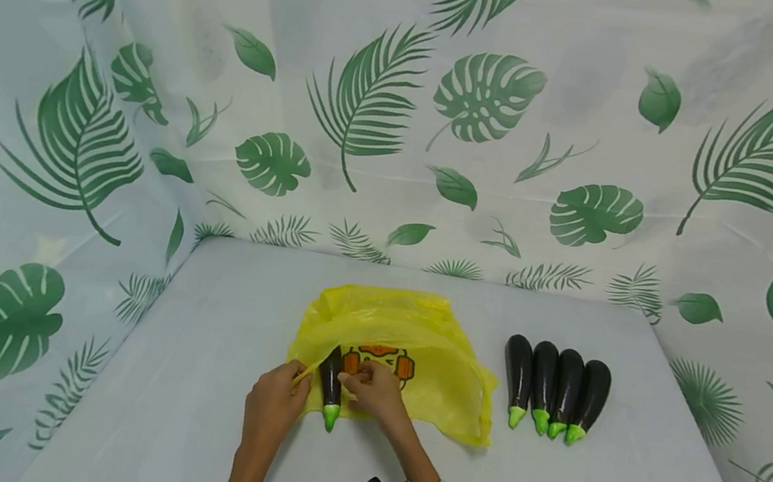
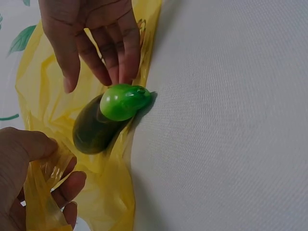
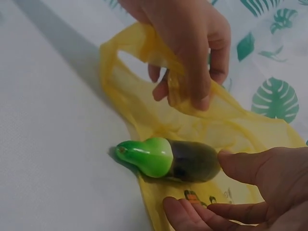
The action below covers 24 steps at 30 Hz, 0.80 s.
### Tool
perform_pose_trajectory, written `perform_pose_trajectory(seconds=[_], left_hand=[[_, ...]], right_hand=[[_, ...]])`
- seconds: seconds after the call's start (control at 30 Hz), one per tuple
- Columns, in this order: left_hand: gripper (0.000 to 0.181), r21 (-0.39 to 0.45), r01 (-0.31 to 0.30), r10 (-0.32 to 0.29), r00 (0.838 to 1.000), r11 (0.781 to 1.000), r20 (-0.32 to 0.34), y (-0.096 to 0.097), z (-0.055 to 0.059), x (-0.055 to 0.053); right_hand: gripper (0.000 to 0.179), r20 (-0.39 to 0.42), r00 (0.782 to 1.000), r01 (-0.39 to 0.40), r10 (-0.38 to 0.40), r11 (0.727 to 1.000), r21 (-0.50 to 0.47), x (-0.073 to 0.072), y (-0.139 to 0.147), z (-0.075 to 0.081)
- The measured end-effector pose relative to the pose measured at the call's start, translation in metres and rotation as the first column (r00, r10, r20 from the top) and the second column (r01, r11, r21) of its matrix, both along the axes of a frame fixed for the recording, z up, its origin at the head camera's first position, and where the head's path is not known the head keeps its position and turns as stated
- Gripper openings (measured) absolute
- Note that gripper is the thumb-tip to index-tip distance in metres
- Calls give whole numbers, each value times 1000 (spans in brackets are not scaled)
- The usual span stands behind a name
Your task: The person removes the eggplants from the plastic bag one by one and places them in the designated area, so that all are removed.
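Note:
A yellow plastic bag (image 1: pixel 375 315) lies on the table with its mouth toward me and an orange printed design on it. My left hand (image 1: pixel 278 401) pinches the bag's edge at the left side of the mouth; thumb and fingers grip the gathered plastic in the left wrist view. One dark eggplant (image 1: pixel 331 380) with a green cap (image 2: pixel 126 102) lies at the mouth on the lower layer, its cap toward me. Beside it is my right hand (image 1: pixel 374 391), fingers loosely extended, its thumb tip right at the eggplant's body in the right wrist view.
Several more eggplants (image 1: pixel 553 389) lie side by side to the right of the bag, green caps toward me. A white surface (image 1: pixel 209 306) spreads beneath everything. Leaf-printed cloth (image 1: pixel 392 107) stands behind and on both sides.

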<state>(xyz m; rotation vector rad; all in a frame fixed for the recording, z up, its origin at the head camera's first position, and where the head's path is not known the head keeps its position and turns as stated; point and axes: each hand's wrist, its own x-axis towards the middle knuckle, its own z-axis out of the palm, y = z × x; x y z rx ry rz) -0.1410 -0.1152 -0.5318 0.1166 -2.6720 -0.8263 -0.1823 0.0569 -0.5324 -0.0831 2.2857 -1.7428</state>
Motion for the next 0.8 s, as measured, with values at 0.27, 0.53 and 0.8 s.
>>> perform_pose_trajectory(seconds=[0.27, 0.53, 0.8], left_hand=[[10, -14, -4, 4, 1000, 1000, -1, 0, -1, 0], [9, -12, 5, -5, 1000, 1000, -13, -1, -2, -1], [8, -10, 12, -12, 1000, 1000, -27, -1, -5, 0]], right_hand=[[52, -153, 988, 5, 16, 990, 138, 2, -7, 0], [39, -193, 981, 45, -8, 981, 191, 1, -14, -3], [36, -203, 979, 52, -8, 977, 209, 2, -20, -4]])
